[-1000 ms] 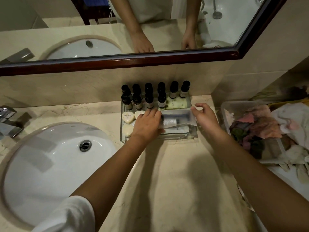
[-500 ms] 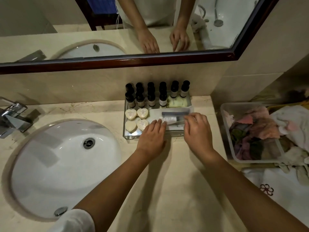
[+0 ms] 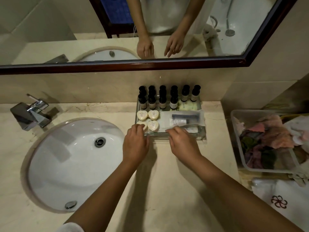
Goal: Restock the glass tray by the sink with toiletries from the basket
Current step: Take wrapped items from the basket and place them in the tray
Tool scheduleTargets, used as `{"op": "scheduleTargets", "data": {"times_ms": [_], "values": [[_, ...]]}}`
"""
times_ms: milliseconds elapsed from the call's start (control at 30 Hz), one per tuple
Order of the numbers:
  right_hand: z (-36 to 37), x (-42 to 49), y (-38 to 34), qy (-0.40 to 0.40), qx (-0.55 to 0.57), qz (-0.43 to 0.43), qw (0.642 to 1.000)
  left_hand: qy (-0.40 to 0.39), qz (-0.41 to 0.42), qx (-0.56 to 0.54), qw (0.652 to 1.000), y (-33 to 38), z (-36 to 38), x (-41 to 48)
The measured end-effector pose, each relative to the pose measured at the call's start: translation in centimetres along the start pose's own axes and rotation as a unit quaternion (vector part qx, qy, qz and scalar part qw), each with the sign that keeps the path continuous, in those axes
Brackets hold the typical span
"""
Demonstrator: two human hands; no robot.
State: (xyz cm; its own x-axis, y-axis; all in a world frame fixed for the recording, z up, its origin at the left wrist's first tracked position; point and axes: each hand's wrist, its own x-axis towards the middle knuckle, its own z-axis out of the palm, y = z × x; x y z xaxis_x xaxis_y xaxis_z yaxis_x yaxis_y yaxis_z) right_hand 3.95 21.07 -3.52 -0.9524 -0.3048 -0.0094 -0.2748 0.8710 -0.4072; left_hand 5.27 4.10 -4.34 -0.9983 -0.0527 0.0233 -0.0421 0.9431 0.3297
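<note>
Since both hands sit at the near rim of the glass tray (image 3: 200,137), the next nudge depends on what lies just ahead of each. The left hand (image 3: 135,144) has bent fingers, tips resting on the near-left heart-shaped soap (image 3: 143,125); it's unclear whether it pinches the soap. The right hand (image 3: 182,143) has fairly straight fingers, laid flat on the near edge of the plastic-wrapped packet (image 3: 182,118), gripping nothing. The packet lies inside the tray, on the right half, directly beyond the right hand, its long axis running left-right along the rim. The small bottles (image 3: 163,101) stand behind. The clear plastic basket (image 3: 233,114) sits well to the right, closer to the right hand.
</note>
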Motion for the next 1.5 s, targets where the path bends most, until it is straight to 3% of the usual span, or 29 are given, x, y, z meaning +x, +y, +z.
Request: {"op": "scheduleTargets", "data": {"times_ms": [100, 200, 500, 1167, 1500], "values": [[0.3, 2.5, -2.1, -0.008, -0.038, -0.001, 0.999, 0.009, -0.065, -0.052, 0.997, -1.6, 0.1, 1.5], [1.3, 4.7, -3.0, -0.018, -0.047, 0.016, 0.999, 0.002, -0.077, -0.093, 0.993, -2.4, 0.5, 2.7], [3.3, 5.4, -3.1, -0.015, -0.043, 0.088, 0.995, -0.019, -0.052, -0.132, 0.99, -4.0, 1.6, 3.6], [3.4, 5.2, -3.8, 0.0, -0.039, 0.114, 0.993, -0.024, -0.052, -0.143, 0.988, -4.6, 1.7, 3.9], [0.0, 3.8, -3.6, 0.011, -0.037, 0.143, 0.989, -0.018, -0.044, -0.125, 0.991, -4.9, -1.2, 3.2]]}}
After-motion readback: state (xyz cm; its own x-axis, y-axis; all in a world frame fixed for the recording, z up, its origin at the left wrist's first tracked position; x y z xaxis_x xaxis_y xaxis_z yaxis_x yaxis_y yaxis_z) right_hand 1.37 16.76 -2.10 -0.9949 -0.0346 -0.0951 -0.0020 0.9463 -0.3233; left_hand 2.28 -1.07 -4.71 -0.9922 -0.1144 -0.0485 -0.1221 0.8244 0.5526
